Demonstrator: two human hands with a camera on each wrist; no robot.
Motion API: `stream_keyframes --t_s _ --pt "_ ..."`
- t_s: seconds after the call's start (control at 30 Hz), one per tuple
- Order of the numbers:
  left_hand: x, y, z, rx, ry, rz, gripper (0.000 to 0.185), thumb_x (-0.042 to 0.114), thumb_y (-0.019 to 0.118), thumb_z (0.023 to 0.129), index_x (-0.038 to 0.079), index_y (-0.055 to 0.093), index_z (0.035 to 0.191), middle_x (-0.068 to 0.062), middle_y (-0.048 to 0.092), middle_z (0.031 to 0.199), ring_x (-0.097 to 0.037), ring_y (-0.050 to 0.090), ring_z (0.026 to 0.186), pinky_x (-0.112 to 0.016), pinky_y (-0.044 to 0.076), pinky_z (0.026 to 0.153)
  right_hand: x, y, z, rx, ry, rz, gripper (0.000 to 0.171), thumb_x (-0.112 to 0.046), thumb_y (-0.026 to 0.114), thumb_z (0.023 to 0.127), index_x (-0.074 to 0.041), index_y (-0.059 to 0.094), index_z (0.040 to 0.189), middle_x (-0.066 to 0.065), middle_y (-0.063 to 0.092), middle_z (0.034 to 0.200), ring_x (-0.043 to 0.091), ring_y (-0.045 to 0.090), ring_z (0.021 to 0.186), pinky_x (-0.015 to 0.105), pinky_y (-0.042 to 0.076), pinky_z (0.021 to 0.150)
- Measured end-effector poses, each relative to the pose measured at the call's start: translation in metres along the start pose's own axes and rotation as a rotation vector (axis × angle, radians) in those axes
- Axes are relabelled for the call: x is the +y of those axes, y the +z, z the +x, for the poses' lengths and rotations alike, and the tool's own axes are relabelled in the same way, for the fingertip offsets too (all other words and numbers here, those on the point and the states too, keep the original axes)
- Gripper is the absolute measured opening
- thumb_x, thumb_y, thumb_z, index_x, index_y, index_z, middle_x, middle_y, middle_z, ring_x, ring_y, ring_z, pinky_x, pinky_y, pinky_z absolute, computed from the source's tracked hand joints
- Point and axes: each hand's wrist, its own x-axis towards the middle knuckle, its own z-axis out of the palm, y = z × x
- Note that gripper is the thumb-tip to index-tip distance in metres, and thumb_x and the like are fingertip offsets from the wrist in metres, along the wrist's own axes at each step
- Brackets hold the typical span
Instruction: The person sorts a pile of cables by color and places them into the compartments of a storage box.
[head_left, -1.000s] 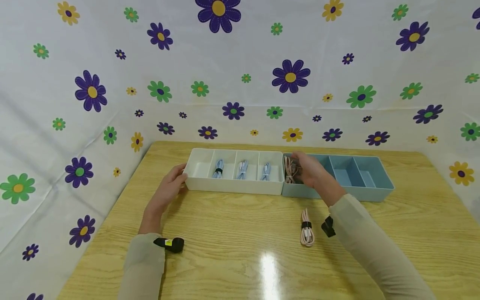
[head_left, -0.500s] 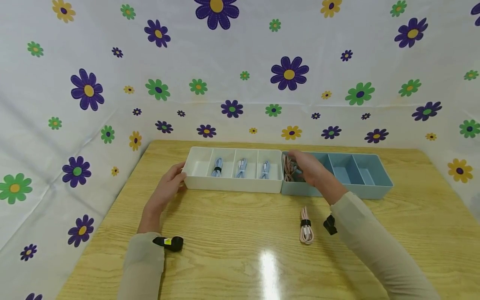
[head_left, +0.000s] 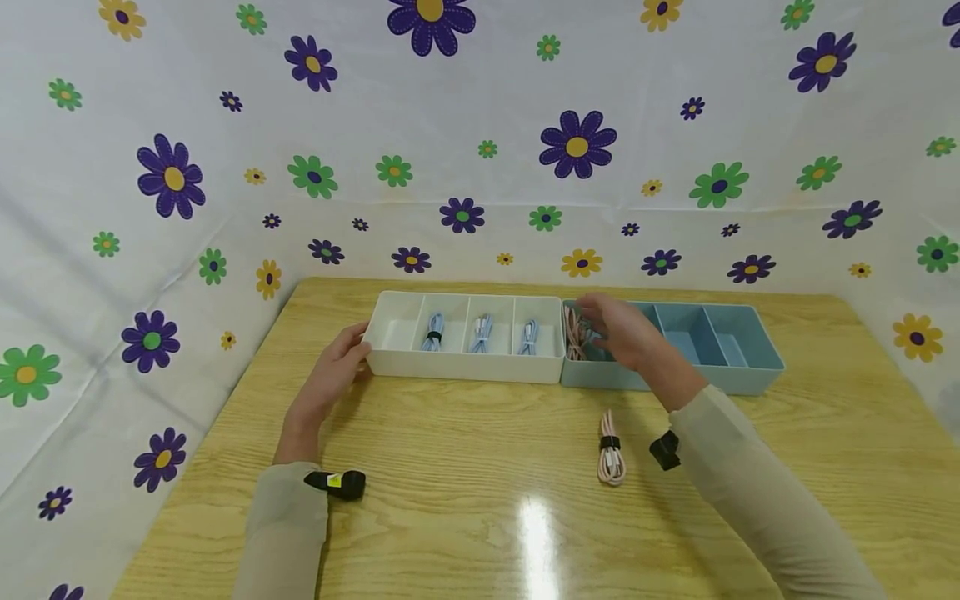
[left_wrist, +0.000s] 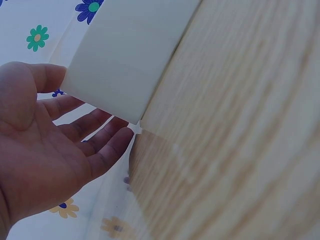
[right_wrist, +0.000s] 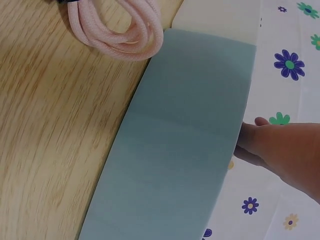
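Note:
A white divided box [head_left: 465, 367] and a blue divided box [head_left: 742, 381] stand end to end. My left hand [head_left: 330, 375] touches the white box's left end; in the left wrist view its fingers [left_wrist: 102, 150] are loosely extended against that end. Inside the blue box's leftmost compartment lies a pink cable bundle [head_left: 575, 333]. My right hand [head_left: 626, 333] is over that compartment, fingers loose beside the bundle; the right wrist view hides its fingertips behind the box wall. Another pink cable bundle [head_left: 611, 450], bound with a black strap, lies on the table in front.
Light blue cable bundles [head_left: 482, 333] lie in three compartments of the white box; its leftmost one is bare. A flower-printed cloth [head_left: 510, 175] hangs behind the wooden table [head_left: 450, 450] and along its sides.
My right hand has drawn slightly up and right from the pink cable bundle in the blue box, its fingers loosening. My left hand stays at the white box. The head view has shifted slightly.

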Motion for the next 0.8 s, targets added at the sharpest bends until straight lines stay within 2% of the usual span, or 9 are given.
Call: stream_keyframes --t_s 0.27,0.37,0.57,0.7,0.8 --pt "0.0 0.001 -0.001 -0.001 0.005 0.003 0.053 0.026 0.036 0.109 0.008 0.025 0.157 -0.021 0.032 0.156 -0.037 0.038 0.135 -0.054 0.037 0.105 0.002 -0.005 -0.005 -0.033 -0.064 0.088 0.059 -0.029 0.027 0.109 0.002 0.013 0.157 0.024 0.009 0.163 0.037 0.01 0.151 0.045 0.014 0.121" --pt "0.0 0.0 -0.001 -0.001 0.008 0.005 0.053 0.026 0.036 0.109 0.009 0.024 0.158 -0.021 0.032 0.156 -0.037 0.037 0.135 -0.055 0.036 0.106 0.004 -0.007 -0.005 -0.033 -0.052 0.087 0.059 -0.028 0.027 0.109 0.002 0.011 0.157 0.025 0.008 0.163 0.037 0.011 0.151 0.045 0.015 0.121" --pt "-0.001 0.0 0.0 0.001 0.004 0.01 0.053 0.026 0.036 0.109 0.009 0.024 0.157 -0.02 0.032 0.157 -0.037 0.037 0.135 -0.055 0.037 0.105 0.005 -0.009 -0.004 -0.034 -0.014 0.001 0.062 -0.031 0.024 0.109 0.003 0.003 0.157 0.024 -0.002 0.164 0.037 0.002 0.152 0.044 0.01 0.122" --pt "0.0 0.0 -0.001 -0.002 0.003 0.006 0.053 0.025 0.036 0.109 0.008 0.024 0.158 -0.022 0.032 0.156 -0.038 0.038 0.134 -0.053 0.038 0.103 0.001 -0.009 -0.008 -0.031 -0.033 -0.072 0.061 -0.031 0.024 0.11 0.0 0.002 0.158 0.021 -0.003 0.165 0.035 -0.002 0.152 0.044 0.008 0.122" --pt "0.001 0.0 -0.001 -0.003 -0.004 -0.004 0.053 0.025 0.036 0.109 0.008 0.023 0.158 -0.023 0.032 0.155 -0.038 0.038 0.134 -0.054 0.037 0.104 -0.001 -0.009 -0.012 -0.035 -0.05 -0.068 0.06 -0.029 0.026 0.11 -0.001 0.002 0.158 0.021 -0.002 0.165 0.035 -0.001 0.152 0.044 0.008 0.122"
